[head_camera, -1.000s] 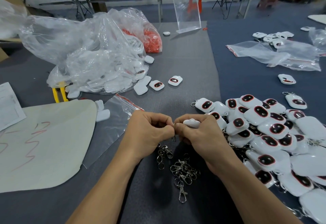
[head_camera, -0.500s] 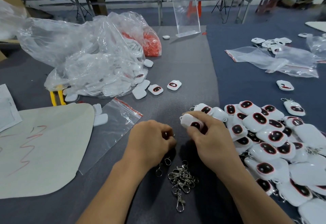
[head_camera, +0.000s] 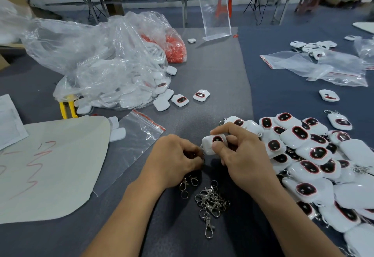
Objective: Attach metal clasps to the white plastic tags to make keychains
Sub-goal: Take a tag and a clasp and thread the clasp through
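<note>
Gripping a white plastic tag [head_camera: 208, 145] with a black, red-rimmed oval between thumb and curled fingers, the right hand [head_camera: 242, 155] holds it just above the grey counter [head_camera: 212, 70], near the middle. The left hand [head_camera: 174, 159], just beside it, curls tight round a small metal clasp [head_camera: 203, 154] that is mostly hidden. A loose heap of silver clasps [head_camera: 211, 200] lies near, between the wrists. A pile of like tags [head_camera: 303, 151] spreads to the right, and a clear plastic bag of white tags [head_camera: 113, 74] slumps far left.
</note>
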`<state>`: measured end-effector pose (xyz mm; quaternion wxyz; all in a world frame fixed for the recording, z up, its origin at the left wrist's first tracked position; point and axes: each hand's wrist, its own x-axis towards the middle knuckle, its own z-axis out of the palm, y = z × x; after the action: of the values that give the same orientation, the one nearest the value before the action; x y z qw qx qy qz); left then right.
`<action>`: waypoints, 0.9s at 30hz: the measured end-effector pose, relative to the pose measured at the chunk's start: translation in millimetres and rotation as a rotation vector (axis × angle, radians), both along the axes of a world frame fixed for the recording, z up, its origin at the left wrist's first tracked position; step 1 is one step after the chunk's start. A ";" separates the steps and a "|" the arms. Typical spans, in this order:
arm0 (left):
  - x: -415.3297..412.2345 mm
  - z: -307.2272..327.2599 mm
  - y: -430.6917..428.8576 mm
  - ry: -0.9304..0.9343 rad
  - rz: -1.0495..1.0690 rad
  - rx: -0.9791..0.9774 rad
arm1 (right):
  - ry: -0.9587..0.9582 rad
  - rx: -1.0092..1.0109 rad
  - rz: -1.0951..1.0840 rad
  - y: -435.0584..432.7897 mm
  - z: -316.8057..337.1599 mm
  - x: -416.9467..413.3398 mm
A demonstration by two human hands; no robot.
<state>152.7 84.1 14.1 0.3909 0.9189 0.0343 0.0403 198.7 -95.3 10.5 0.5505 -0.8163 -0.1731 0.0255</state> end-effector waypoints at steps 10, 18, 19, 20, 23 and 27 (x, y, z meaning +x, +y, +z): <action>-2.4 0.7 -2.2 -0.064 -0.007 0.018 | 0.035 -0.054 0.024 -2.5 -0.4 4.3; -2.9 0.6 -1.9 -0.042 0.008 0.041 | -0.027 -0.155 0.077 -3.1 3.9 7.7; -3.3 0.7 -2.4 -0.039 0.007 0.040 | -0.031 -0.162 0.082 -3.3 4.6 8.1; -3.7 0.8 -3.1 -0.032 0.006 0.039 | -0.035 -0.168 0.086 -3.6 5.5 8.2; -4.5 2.6 -4.9 -0.011 0.016 0.058 | -0.050 -0.197 0.100 -3.6 7.8 7.8; -6.3 4.1 -6.7 -0.009 0.032 0.081 | -0.071 -0.219 0.083 -1.8 7.3 5.3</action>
<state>146.4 77.4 18.2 0.3530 0.9331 0.0456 0.0521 204.0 -97.1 17.8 0.4500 -0.8641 -0.2222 0.0380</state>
